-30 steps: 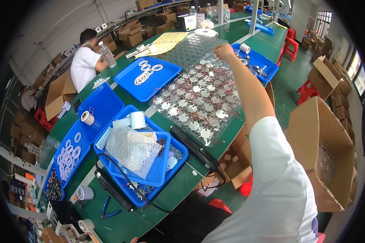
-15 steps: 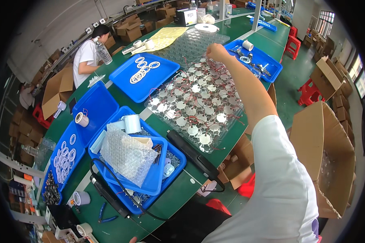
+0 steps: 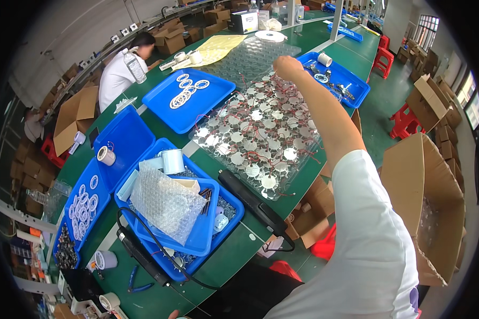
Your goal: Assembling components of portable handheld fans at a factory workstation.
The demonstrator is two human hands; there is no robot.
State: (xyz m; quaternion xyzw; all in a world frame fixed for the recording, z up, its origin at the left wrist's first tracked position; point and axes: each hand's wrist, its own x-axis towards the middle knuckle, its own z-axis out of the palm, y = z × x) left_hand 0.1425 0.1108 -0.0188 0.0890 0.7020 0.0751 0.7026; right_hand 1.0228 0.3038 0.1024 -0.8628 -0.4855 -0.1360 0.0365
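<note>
My right hand reaches out to the far edge of a clear plastic tray. Its fingers are curled downward; what they pinch, if anything, is hidden behind the hand. Several silvery white round plates with red wires cover that tray. Of my left hand, only a sliver shows at the bottom edge, so its fingers cannot be read. A black electric screwdriver lies along the tray's near side, and a second black screwdriver rests against the stacked blue bins.
Bubble wrap tops the bins. White rings lie in a blue tray and a left-hand bin. Metal parts fill another blue tray beyond my hand. Blue pliers lie nearby. Cardboard boxes stand at right; a co-worker sits across.
My right hand has shifted slightly right and stays at the tray's far edge. The co-worker across the table has leaned toward the bench. The trays and tools look unmoved.
</note>
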